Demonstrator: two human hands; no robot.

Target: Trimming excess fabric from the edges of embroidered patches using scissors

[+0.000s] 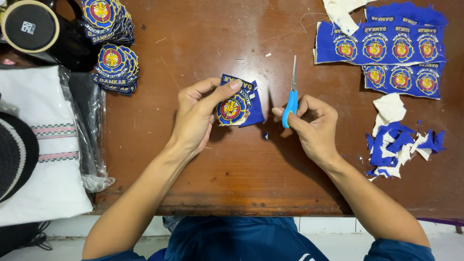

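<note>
Fingers [227, 89] pinch blue patch [235, 102]; right hand [314, 123] grips scissors [291, 96]

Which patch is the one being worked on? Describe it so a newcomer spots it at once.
Start at the brown wooden table and look to its middle, where two bare hands meet. The left hand pinches a blue embroidered patch with a round red and yellow emblem. Unlike the trimmed stacks at upper left and the uncut sheet at upper right, it is single, with loose blue cloth at its edge.
</note>
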